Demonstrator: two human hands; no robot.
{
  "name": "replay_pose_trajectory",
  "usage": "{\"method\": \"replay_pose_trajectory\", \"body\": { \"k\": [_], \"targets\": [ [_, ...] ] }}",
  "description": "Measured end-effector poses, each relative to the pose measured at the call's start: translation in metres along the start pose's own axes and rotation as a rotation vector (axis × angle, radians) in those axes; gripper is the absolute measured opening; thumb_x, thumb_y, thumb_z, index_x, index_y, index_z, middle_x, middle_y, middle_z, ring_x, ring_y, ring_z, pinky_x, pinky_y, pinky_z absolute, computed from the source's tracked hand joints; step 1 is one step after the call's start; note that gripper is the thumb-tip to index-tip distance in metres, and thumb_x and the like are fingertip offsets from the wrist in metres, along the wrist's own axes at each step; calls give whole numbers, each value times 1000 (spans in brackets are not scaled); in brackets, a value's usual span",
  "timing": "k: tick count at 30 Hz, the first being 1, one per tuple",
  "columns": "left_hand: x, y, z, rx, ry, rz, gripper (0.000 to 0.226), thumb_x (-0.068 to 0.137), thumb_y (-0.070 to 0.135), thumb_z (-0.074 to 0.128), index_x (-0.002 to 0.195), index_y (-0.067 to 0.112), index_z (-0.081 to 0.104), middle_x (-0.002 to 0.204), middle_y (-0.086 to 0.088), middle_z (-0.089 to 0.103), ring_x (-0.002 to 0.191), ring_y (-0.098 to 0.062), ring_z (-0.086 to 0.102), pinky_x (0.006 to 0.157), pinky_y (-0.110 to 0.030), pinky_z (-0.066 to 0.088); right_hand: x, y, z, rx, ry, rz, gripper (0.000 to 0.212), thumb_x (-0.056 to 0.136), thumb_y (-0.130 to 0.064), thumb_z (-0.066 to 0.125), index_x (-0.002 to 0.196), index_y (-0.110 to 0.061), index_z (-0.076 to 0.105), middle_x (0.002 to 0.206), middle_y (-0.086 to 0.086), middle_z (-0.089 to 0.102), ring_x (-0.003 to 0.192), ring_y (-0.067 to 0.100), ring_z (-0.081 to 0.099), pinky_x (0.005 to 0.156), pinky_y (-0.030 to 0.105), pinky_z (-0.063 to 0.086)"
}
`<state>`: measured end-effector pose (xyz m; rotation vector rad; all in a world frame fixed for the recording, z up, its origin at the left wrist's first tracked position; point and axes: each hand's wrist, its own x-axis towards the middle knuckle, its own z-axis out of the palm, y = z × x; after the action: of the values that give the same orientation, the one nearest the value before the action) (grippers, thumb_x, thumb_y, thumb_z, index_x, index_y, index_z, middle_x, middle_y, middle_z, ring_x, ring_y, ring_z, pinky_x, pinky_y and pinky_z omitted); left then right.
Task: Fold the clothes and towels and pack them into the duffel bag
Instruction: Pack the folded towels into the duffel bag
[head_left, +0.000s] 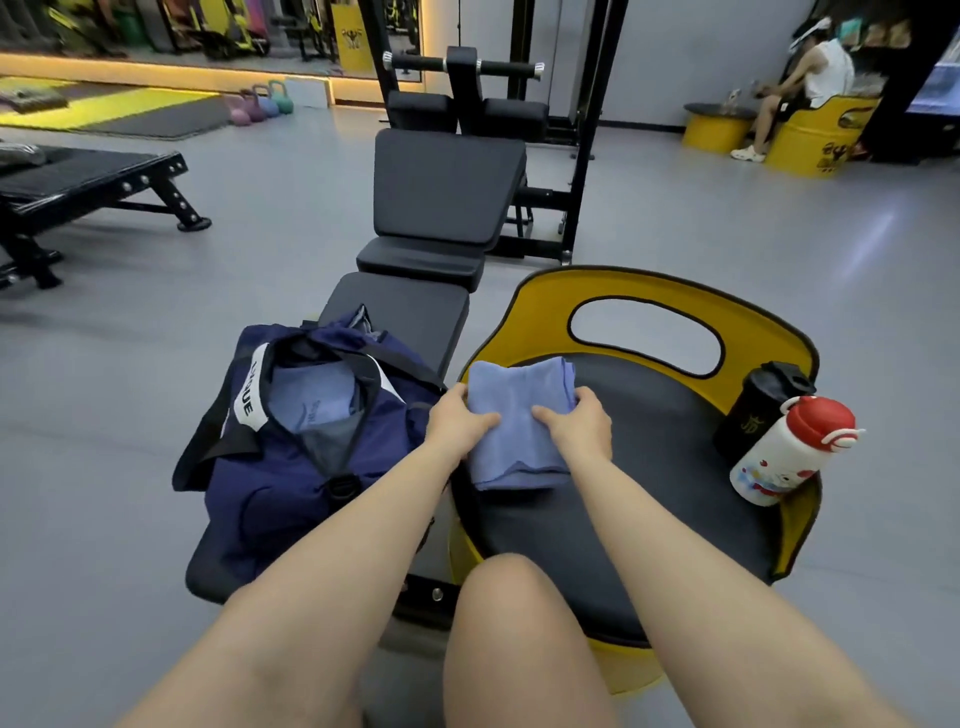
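Grey gym flooring fills the head view, with black weight machines behind and a seated person on a yellow drum stool far off at the right. Close in, a yellow drum chair with a black padded seat stands just beside a black bench.

On the front-left part of that seat lies a folded blue towel, a neat rectangle whose long axis runs away from the wearer toward the chair's back, its near short edge by the seat rim. The left hand grips the towel's left edge, thumb on top and fingers curled under the side. The right hand grips the right edge in the same way, thumb lying across the cloth.

Left of the towel, the navy duffel bag sits on the bench with its mouth open upward, a folded light-blue garment showing inside. At the seat's right edge a black shaker bottle and a white bottle with red cap stand touching.
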<state>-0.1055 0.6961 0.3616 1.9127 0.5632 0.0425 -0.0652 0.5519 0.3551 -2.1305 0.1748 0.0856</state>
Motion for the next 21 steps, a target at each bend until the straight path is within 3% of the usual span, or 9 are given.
{"method": "replay_pose_trajectory", "body": {
  "k": [4,7,11,14,17,21],
  "targets": [
    [-1,1,-20,265,160,56,30,84,24,60,111,14,50,110,-7,61,102,-30,57,72,-33,45,-13,-31,21,8,-40,-122,19,87,-31,64,90,-15,55,90,3,60,85,23,55,63,30,40],
    [-2,5,-31,293,148,101,21,87,27,55,101,14,46,105,-9,60,96,-31,57,67,-33,42,-19,-48,39,27,-90,-187,17,87,-31,62,81,-16,57,79,2,59,76,21,52,55,29,34],
    [-1,8,-48,32,76,96,16,93,23,44,101,12,52,101,-9,59,87,-22,53,66,-35,46,-21,-66,55,86,-165,-242,22,90,-35,59,77,-18,58,76,1,60,76,21,52,58,30,35],
    [2,7,-63,-245,27,4,31,97,13,35,115,18,60,109,-9,60,96,-24,57,69,-36,53,-24,-78,60,100,-254,-277,27,89,-38,63,75,-17,52,73,-2,57,71,15,51,54,22,36],
    [6,-1,-77,-316,33,17,40,98,13,40,135,22,53,121,-12,60,102,-29,60,54,-25,52,-27,-86,68,57,-321,-312,34,84,-41,69,75,-16,47,71,-4,51,62,8,44,48,17,32],
    [10,-13,-98,-483,55,-2,37,96,18,55,133,15,55,115,-9,63,100,-19,61,51,-22,55,-27,-95,81,47,-401,-314,42,81,-36,73,66,-20,38,62,-7,41,56,6,37,49,19,30]
  ]
}}
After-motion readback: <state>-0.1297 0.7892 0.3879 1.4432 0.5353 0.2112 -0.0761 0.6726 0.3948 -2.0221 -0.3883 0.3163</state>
